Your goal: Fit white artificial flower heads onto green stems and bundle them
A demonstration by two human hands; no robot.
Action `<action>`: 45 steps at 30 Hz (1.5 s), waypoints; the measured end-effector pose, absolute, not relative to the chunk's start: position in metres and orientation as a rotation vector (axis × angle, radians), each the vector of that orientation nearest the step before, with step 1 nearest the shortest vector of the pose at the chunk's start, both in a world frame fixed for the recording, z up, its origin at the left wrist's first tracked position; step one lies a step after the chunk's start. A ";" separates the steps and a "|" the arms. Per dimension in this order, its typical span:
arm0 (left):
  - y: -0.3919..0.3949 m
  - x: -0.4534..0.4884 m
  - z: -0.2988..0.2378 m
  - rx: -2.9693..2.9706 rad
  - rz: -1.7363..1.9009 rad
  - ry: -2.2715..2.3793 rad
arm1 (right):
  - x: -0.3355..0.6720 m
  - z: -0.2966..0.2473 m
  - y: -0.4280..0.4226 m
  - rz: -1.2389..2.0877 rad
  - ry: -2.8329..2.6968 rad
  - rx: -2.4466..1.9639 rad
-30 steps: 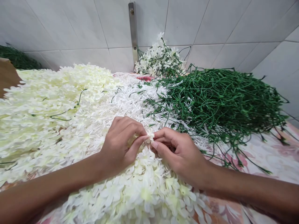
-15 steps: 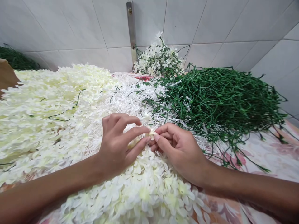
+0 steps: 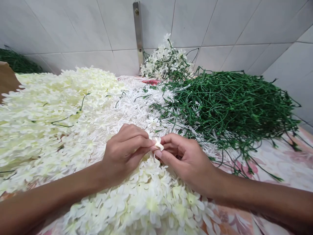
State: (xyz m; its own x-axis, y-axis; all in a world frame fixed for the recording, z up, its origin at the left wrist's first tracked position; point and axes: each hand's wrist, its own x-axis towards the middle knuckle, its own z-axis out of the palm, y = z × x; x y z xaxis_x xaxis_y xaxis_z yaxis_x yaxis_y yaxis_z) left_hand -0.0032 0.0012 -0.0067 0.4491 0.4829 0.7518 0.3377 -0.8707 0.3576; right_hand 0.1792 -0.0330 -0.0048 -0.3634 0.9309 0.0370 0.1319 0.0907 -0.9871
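My left hand point(image 3: 124, 153) and my right hand point(image 3: 188, 160) meet fingertip to fingertip over a heap of cream artificial flower heads point(image 3: 146, 199). Both pinch one small cream flower head point(image 3: 158, 142) between thumbs and forefingers. The other fingers of each hand are curled in. Behind the hands lies a spread of white plastic stamen pieces point(image 3: 137, 107). A large pile of bare green plastic stems point(image 3: 232, 104) lies to the right, just beyond my right hand.
A broad mound of cream flower heads point(image 3: 44, 114) covers the left side. A finished bunch of white flowers on green stems point(image 3: 166, 62) leans on the tiled wall by a metal strip point(image 3: 138, 32). A floral cloth point(image 3: 281, 163) shows at right.
My left fingers, spread half a second ago, have closed down onto the small flower head. Both hands stayed at the same spot over the heap.
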 end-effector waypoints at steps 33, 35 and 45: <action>-0.004 0.002 0.000 2.688 1.295 1.032 | 0.183 -0.004 -0.034 1.322 -1.561 -1.161; -0.002 0.001 -0.002 2.685 1.317 0.998 | 0.183 -0.003 -0.034 1.312 -1.603 -1.147; -0.002 -0.003 -0.004 2.524 1.322 0.874 | 0.184 0.000 -0.036 1.245 -1.745 -1.115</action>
State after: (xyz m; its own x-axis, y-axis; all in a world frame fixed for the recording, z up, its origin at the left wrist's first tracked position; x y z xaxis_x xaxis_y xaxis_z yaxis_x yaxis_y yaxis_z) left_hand -0.0025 -0.0021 -0.0039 0.4383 0.5648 0.6992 0.4221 -0.8162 0.3946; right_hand 0.1843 -0.0355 -0.0002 -0.3763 0.9244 0.0631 0.2411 0.1635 -0.9566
